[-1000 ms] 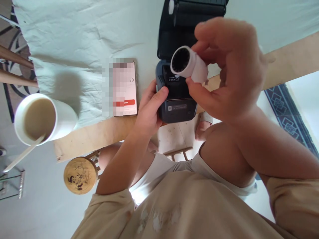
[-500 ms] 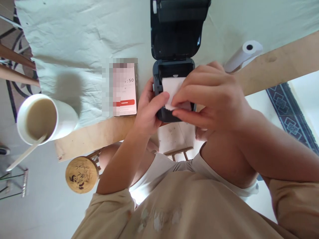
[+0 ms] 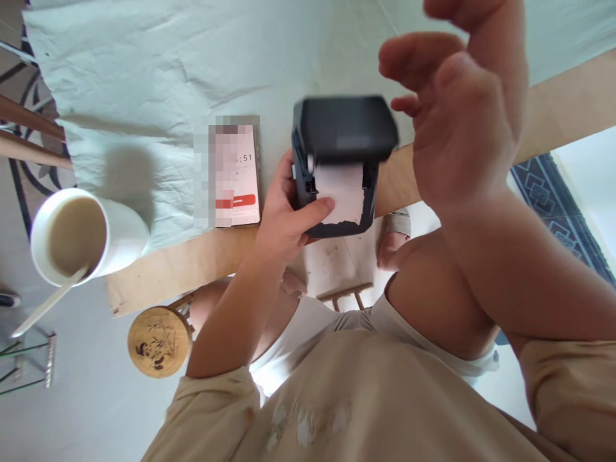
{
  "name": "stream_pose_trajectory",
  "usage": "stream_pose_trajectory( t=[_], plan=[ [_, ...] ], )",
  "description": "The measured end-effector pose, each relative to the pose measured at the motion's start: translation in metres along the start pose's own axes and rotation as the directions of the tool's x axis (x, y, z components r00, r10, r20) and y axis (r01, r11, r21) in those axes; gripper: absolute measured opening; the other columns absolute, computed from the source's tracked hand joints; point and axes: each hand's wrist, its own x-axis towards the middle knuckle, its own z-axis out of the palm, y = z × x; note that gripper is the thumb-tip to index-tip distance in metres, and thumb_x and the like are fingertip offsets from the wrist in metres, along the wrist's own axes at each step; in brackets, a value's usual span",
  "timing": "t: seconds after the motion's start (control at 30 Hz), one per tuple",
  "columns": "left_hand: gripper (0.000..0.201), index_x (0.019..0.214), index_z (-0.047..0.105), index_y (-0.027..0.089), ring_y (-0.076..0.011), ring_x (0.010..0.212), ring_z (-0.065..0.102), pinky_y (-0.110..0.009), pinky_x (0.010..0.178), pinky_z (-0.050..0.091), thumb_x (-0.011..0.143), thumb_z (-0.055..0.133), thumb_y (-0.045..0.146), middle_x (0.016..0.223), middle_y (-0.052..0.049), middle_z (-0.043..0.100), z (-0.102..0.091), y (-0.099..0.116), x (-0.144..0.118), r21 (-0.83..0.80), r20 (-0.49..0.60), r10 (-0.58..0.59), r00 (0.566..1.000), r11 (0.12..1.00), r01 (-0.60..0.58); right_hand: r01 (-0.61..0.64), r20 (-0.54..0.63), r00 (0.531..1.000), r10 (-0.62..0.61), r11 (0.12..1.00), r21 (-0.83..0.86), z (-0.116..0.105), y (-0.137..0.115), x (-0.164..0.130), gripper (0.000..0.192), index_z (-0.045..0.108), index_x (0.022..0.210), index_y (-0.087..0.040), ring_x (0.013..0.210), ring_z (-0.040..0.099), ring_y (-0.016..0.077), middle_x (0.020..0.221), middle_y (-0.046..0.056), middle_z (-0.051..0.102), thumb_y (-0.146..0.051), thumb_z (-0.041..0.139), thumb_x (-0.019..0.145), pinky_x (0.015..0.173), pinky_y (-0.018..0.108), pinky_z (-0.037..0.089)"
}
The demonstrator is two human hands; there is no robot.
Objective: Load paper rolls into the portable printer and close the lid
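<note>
My left hand [image 3: 283,218] grips the left side of a small black receipt printer [image 3: 368,221] at the table's front edge, the thumb pressing on white paper [image 3: 344,199]. The paper lies over the printer's open bay, with a ragged front end. Above it the hinged lid [image 3: 344,131] is partly lowered and blurred, and it hides the back of the bay. My right hand [image 3: 457,109] is raised to the right of the lid, fingers apart and curved, holding nothing.
Left of the printer lies a phone [image 3: 243,179] with a lit, partly pixelated screen. A white cup [image 3: 125,228] with a brownish drink and a spoon [image 3: 51,301] stands at the table's left edge. Below is a round wooden stool [image 3: 158,340]. A pale cloth [image 3: 183,58] covers the table.
The printer's lid has swung from fully open towards me, over the bay. My right hand has let go of the paper and moved up and right, now covering where the white roll was seen.
</note>
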Motion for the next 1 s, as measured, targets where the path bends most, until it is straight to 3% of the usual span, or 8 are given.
stream_pose_trajectory(
  t=[0.1,0.2,0.4,0.53,0.6,0.67,0.87,1.0],
  plan=[
    [0.059,0.114,0.058,0.026,-0.029,0.104,0.073,-0.033,0.078,0.062,0.064,0.09,0.032,0.103,-0.003,0.07,-0.001,0.002,-0.001,0.01,0.022,-0.014,1.0,1.0,0.014,0.138,0.14,0.981,-0.131,0.989,-0.045,0.004,0.006,-0.002,0.042,0.048,0.131,-0.02,0.131,0.057,0.0174,0.144,0.007,0.055,-0.039,0.055,0.094,0.116,0.035,0.047],
    [0.054,0.114,0.061,0.028,-0.0328,0.124,0.066,-0.038,0.092,0.061,0.069,0.087,0.046,0.108,-0.004,0.07,0.004,0.001,-0.004,-0.026,-0.02,0.0,1.0,1.0,0.0,0.162,0.292,0.949,-0.12,0.979,-0.125,0.008,0.011,-0.004,0.047,0.049,0.129,-0.025,0.122,0.061,0.0208,0.137,0.005,0.058,-0.043,0.064,0.089,0.109,0.038,0.051],
    [0.048,0.109,0.062,0.026,-0.0335,0.133,0.06,-0.043,0.105,0.056,0.073,0.083,0.05,0.106,-0.005,0.069,0.017,-0.003,-0.006,-0.072,-0.093,0.005,0.996,0.997,-0.012,0.155,0.33,0.94,-0.086,0.97,-0.187,0.011,0.012,-0.005,0.044,0.047,0.127,-0.032,0.119,0.059,0.0242,0.135,0.004,0.057,-0.044,0.064,0.088,0.111,0.045,0.051],
    [0.036,0.109,0.064,0.026,-0.0243,0.101,0.073,-0.03,0.077,0.06,0.081,0.078,0.044,0.093,-0.002,0.068,0.012,-0.002,-0.005,-0.063,-0.088,0.016,0.996,0.998,-0.022,0.152,0.324,0.943,-0.078,0.966,-0.208,0.009,0.016,-0.003,0.05,0.049,0.128,-0.031,0.121,0.059,0.025,0.134,0.005,0.057,-0.051,0.066,0.086,0.111,0.046,0.05],
    [0.029,0.107,0.066,0.026,-0.0162,0.076,0.071,-0.023,0.06,0.055,0.084,0.076,0.04,0.086,0.0,0.067,0.007,-0.001,-0.003,-0.056,-0.072,-0.008,0.997,0.998,0.004,0.135,0.306,0.95,-0.057,0.961,-0.24,0.009,0.02,-0.002,0.052,0.05,0.128,-0.032,0.12,0.059,0.0252,0.131,0.005,0.058,-0.053,0.068,0.085,0.111,0.046,0.05],
    [0.025,0.106,0.067,0.026,-0.013,0.067,0.067,-0.022,0.056,0.054,0.085,0.075,0.038,0.085,0.001,0.068,0.004,0.0,-0.002,-0.047,-0.048,-0.047,0.998,0.998,0.045,0.133,0.296,0.954,-0.053,0.958,-0.256,0.01,0.024,-0.001,0.052,0.051,0.128,-0.033,0.12,0.06,0.0248,0.129,0.005,0.06,-0.055,0.069,0.084,0.111,0.045,0.051],
    [0.031,0.11,0.07,0.022,-0.0247,0.117,0.07,-0.033,0.092,0.062,0.095,0.059,0.048,0.115,-0.004,0.074,0.004,-0.003,0.002,-0.137,-0.055,-0.06,0.997,0.989,0.052,0.204,0.321,0.941,-0.108,0.938,-0.281,0.006,0.027,0.001,0.048,0.051,0.129,-0.029,0.12,0.061,0.0233,0.128,0.005,0.062,-0.053,0.064,0.088,0.109,0.042,0.051],
    [0.037,0.111,0.069,0.024,-0.0283,0.133,0.062,-0.039,0.105,0.058,0.099,0.051,0.053,0.121,-0.004,0.074,0.002,-0.011,0.005,-0.164,-0.065,-0.063,0.996,0.985,0.051,0.309,0.237,0.942,-0.237,0.888,-0.341,-0.002,0.019,-0.002,0.037,0.056,0.124,-0.026,0.121,0.059,0.0206,0.129,0.005,0.062,-0.049,0.053,0.095,0.101,0.039,0.053]
  ],
)
